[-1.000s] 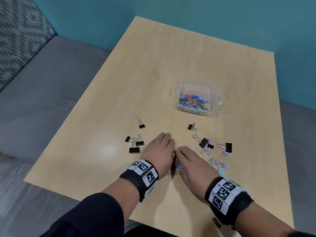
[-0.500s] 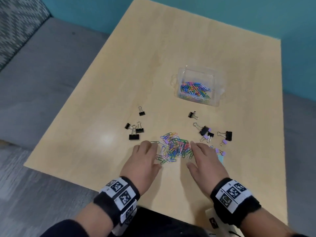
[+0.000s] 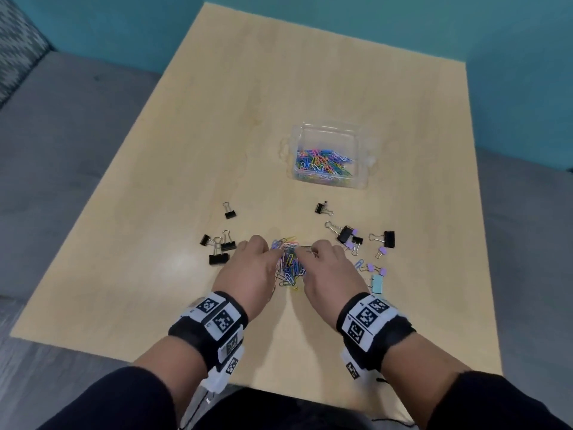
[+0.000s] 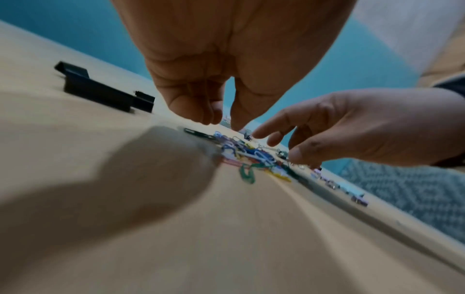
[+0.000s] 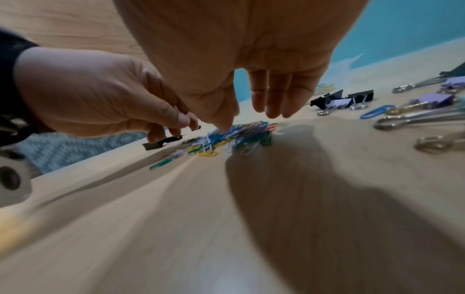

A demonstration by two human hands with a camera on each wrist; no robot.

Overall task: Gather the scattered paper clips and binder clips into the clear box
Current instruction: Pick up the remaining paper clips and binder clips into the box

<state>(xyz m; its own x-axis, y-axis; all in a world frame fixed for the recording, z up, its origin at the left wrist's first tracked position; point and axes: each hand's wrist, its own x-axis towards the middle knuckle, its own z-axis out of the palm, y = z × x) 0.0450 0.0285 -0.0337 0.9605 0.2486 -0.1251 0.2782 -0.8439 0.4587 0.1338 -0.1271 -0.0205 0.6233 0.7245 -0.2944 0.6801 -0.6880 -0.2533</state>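
A heap of coloured paper clips (image 3: 288, 263) lies on the wooden table (image 3: 217, 119) between my two hands. My left hand (image 3: 249, 268) stands at the heap's left edge with its fingers curved down to the table and nothing in them. My right hand (image 3: 328, 270) closes on the heap from the right. In the right wrist view its thumb tip touches the paper clip heap (image 5: 234, 137) and its fingers (image 5: 271, 99) hang nearly straight. The clear box (image 3: 362, 156) stands further back on the table and holds many coloured paper clips.
Black binder clips lie left of my left hand (image 3: 218, 259) (image 3: 229, 212). Right of my right hand lie more black binder clips (image 3: 344, 234) (image 3: 389, 238) (image 3: 321, 208), small purple ones (image 3: 383, 251) and a light-blue one (image 3: 377, 283). Grey floor surrounds the table.
Half a second ago my hands lay apart beside a spread-out patch of paper clips. They have moved inward and the clips are pushed into a narrower heap.
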